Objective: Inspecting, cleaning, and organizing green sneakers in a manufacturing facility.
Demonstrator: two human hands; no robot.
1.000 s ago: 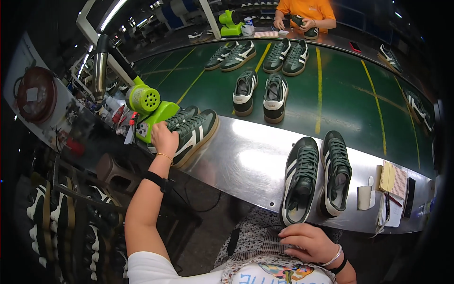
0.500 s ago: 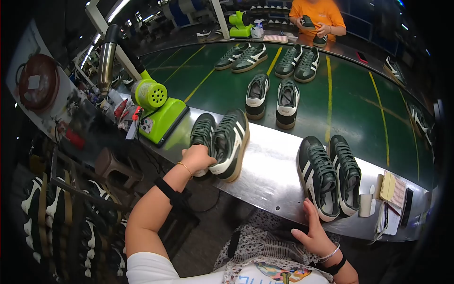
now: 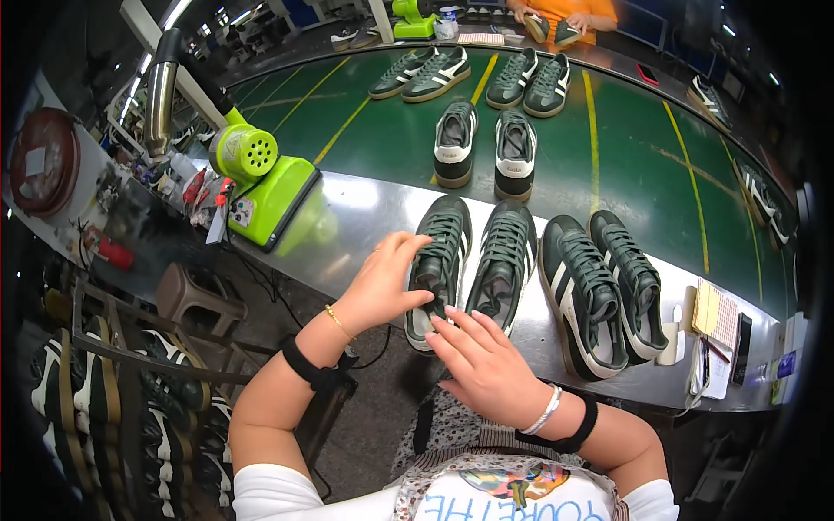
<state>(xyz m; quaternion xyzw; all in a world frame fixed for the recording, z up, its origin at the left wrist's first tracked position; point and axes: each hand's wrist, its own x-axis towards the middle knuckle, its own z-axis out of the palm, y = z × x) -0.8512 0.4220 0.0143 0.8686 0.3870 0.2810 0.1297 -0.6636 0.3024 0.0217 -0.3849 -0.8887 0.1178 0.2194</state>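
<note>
Two dark green sneakers with white stripes stand side by side in front of me on the metal worktop, toes pointing away: a left sneaker (image 3: 445, 227) and a right sneaker (image 3: 507, 252). My left hand (image 3: 382, 280) is at the left sneaker's outer side, thumb and fingers spread wide, fingertips over its edge near the laces. Over the heel end of the pair, my right hand (image 3: 486, 358) stretches its fingers out, fingertips near the heel openings; whether they touch cannot be made out. Just right stands another matching pair (image 3: 599, 291), held by neither hand.
Beyond the worktop (image 3: 339, 260) runs a green conveyor belt (image 3: 634, 156) with yellow lines, carrying several sneakers. A lime-green blower machine (image 3: 274, 200) stands at left. Notepads (image 3: 717, 317) and a phone (image 3: 741, 347) lie at right. Shoe racks (image 3: 104, 373) stand lower left. Across the belt, a person in orange (image 3: 582, 13) holds shoes.
The left pair has moved right, closer to the other pair, and now sits slightly apart. My left hand has let go and spread. My right hand has come left over the heels.
</note>
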